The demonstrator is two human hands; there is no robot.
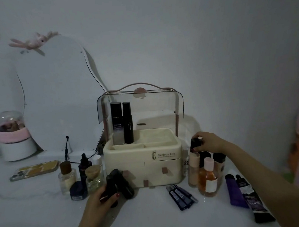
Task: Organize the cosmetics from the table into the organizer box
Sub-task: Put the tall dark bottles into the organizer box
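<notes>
Hands grip dark bottles flanking the organizer box.

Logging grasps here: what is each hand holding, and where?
Left hand grips two dark bottles around their lower bodies. Right hand grasps a dark bottle's cap from above.

Head view: worn high, facing forward and down.
Range: close to table.
Centre: organizer box, wall behind.
</notes>
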